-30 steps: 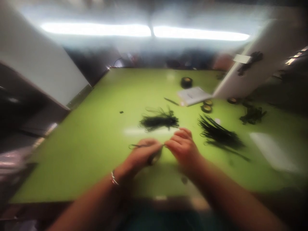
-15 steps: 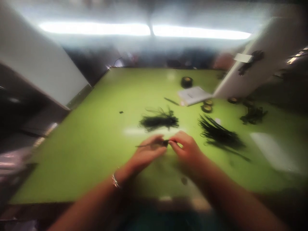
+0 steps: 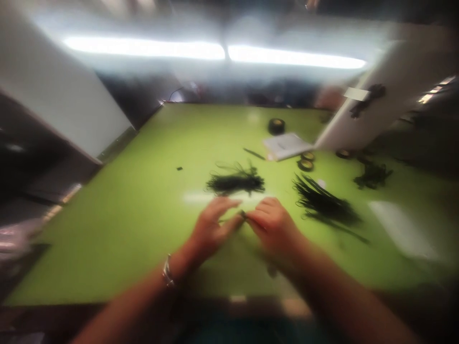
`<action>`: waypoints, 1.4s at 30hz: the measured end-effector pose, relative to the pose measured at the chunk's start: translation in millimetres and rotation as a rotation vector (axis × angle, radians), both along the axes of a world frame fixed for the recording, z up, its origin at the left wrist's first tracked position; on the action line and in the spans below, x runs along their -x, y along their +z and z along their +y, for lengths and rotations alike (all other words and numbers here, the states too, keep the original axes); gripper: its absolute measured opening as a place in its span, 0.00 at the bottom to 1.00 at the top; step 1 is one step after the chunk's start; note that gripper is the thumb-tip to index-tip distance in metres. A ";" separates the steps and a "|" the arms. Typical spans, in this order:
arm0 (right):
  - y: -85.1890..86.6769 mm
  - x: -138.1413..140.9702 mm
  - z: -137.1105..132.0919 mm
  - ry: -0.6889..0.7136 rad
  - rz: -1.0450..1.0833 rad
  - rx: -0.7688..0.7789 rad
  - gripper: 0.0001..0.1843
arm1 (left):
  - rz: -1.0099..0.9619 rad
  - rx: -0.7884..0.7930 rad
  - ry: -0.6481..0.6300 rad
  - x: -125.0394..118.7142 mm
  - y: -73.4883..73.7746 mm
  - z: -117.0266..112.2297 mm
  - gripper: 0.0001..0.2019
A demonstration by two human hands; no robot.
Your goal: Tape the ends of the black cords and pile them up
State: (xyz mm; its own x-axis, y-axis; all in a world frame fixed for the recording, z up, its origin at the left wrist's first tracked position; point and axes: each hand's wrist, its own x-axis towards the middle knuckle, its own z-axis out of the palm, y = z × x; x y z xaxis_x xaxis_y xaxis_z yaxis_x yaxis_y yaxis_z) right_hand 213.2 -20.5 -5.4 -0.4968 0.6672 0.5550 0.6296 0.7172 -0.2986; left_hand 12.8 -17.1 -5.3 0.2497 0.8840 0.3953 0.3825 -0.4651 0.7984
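Between my hands, over the near middle of the green table point(image 3: 143, 229), is a thin dark strand with a small black piece point(image 3: 243, 215) on it, too blurred to name more closely. My left hand point(image 3: 214, 224) grips it at the thumb, with the other fingers curved above. My right hand point(image 3: 274, 222) pinches the same piece from the right side, fingers folded. Just beyond my hands lies a bundle of thin black looped wires point(image 3: 234, 182). A second bundle of black wires point(image 3: 326, 200) spreads out to the right of my right hand.
Farther back are a black tape roll point(image 3: 276, 126), a white booklet point(image 3: 287, 145), a dark pen point(image 3: 254, 153) and smaller tape rolls point(image 3: 305, 165). A black tangle point(image 3: 372, 174) and a clear plastic sheet point(image 3: 401, 227) lie at right. A pale panel point(image 3: 366, 110) rises there.
My left hand has turned, its thumb now pressed at the black piece and less of the strand showing on the left. My right hand's fingers have folded closer. The view has shifted slightly.
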 end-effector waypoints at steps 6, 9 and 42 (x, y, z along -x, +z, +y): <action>-1.1 4.7 -2.5 -0.009 0.099 -0.029 0.07 | -0.207 0.570 -0.200 -1.5 1.5 -2.5 0.18; 1.3 3.3 -1.8 0.002 0.189 0.027 0.06 | -0.407 0.700 -0.305 2.5 7.3 -1.8 0.19; 11.3 15.2 -14.1 -0.104 0.598 0.389 0.08 | -0.010 0.088 -0.322 0.3 0.2 -8.6 0.13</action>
